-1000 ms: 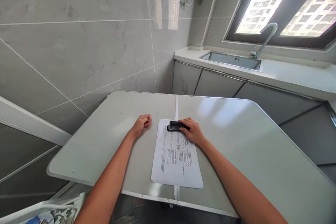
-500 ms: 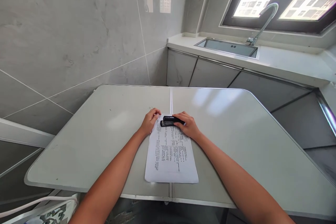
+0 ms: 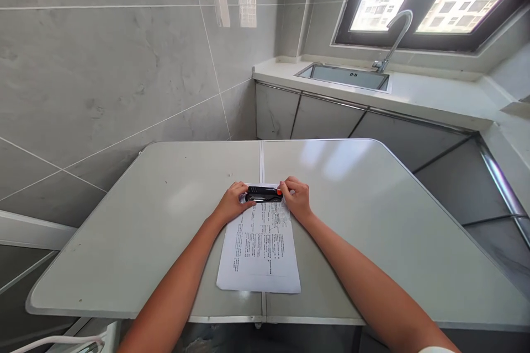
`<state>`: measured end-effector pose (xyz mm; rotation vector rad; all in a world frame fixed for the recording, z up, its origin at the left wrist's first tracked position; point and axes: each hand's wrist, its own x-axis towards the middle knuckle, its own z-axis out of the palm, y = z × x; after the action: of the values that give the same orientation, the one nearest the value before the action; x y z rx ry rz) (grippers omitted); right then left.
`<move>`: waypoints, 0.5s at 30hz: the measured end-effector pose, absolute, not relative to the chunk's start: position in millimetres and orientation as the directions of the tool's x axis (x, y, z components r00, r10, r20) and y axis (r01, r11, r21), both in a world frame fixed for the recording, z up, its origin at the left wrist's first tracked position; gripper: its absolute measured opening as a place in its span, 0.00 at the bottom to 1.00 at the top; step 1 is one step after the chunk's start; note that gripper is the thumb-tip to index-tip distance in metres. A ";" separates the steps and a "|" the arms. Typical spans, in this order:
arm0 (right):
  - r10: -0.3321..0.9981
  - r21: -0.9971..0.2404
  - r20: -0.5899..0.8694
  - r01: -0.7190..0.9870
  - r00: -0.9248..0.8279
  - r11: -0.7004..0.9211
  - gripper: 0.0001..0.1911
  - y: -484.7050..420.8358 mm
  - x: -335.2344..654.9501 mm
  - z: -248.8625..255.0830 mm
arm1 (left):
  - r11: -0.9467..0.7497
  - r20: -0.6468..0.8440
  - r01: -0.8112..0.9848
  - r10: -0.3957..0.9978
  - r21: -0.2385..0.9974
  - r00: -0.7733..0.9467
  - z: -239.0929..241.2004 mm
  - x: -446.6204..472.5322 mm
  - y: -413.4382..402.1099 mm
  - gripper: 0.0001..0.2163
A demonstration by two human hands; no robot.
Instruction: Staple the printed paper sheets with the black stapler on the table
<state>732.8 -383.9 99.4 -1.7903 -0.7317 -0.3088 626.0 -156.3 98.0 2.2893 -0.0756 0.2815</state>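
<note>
A black stapler (image 3: 264, 194) lies crosswise over the top part of a printed sheet of paper (image 3: 259, 270). My left hand (image 3: 233, 200) grips the stapler's left end, thumb in front and fingers behind. At the other end, an orange-red part (image 3: 279, 192) shows beside the curled fingers of my right hand (image 3: 296, 193). The right thumb and fingertips are closed on that end; exactly how they touch it is too small to make out. Lines of print run down the sheet, which lies flat across the table's centre seam.
The pale folding table (image 3: 351, 231) has a metal-edged seam (image 3: 261, 162) down its middle. Beyond it stand a counter (image 3: 434, 91) with a sink (image 3: 343, 76) and a tap (image 3: 397, 38). A grey tiled wall (image 3: 103, 77) rises at the left. A white cable (image 3: 62, 339) hangs at the lower left.
My left hand has moved from the paper's edge onto the stapler's left end. My right hand has shifted to its right end, uncovering the orange-red part. The camera view has turned slightly.
</note>
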 end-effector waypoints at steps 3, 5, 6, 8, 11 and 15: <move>0.307 -0.823 0.461 0.530 0.833 -0.204 0.22 -384.7 733.7 97.9 | -0.627 0.188 -0.114 0.054 0.771 0.981 96.7 627.2 -156.0 0.12; 0.271 -0.827 0.465 0.523 0.843 -0.207 0.23 -385.2 733.9 97.4 | -0.618 0.158 -0.086 0.063 0.782 0.985 97.3 627.6 -155.8 0.12; 0.253 -0.820 0.484 0.535 0.838 -0.202 0.23 -385.4 733.8 97.2 | -0.620 0.147 -0.074 0.068 0.781 0.987 97.9 627.8 -156.0 0.13; 0.264 -0.797 0.528 0.578 0.807 -0.174 0.23 -386.1 733.4 97.0 | -0.625 0.143 -0.068 0.071 0.777 0.987 99.3 627.9 -157.1 0.13; 0.323 -0.767 0.555 0.622 0.767 -0.159 0.23 -386.1 733.5 95.1 | -0.645 0.155 -0.074 0.070 0.760 0.985 100.2 628.6 -159.1 0.13; 0.319 -0.709 0.596 0.670 0.737 -0.221 0.24 -382.9 734.7 88.9 | -0.647 0.127 -0.037 0.093 0.762 0.987 99.1 629.8 -158.5 0.15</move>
<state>734.7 -382.9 88.9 -1.8205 -0.7714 -0.3915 629.8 -158.5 99.1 2.2658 0.0386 0.1946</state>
